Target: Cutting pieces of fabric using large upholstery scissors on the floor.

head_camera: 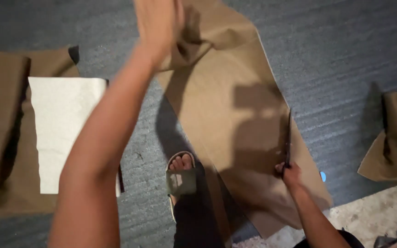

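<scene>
From the head camera, the left hand (158,23) is gripping and lifting the upper end of a long brown fabric piece (235,124) lying on the grey carpet floor (345,50). The right hand (290,173) is clenching dark scissors (288,138) at the fabric's right edge. A sandalled foot (181,177) is standing beside the cloth; slack fabric could make the cut wander, I judge.

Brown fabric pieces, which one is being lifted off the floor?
The large middle piece: the left hand lifts its top edge; the left and right pieces lie untouched.
</scene>
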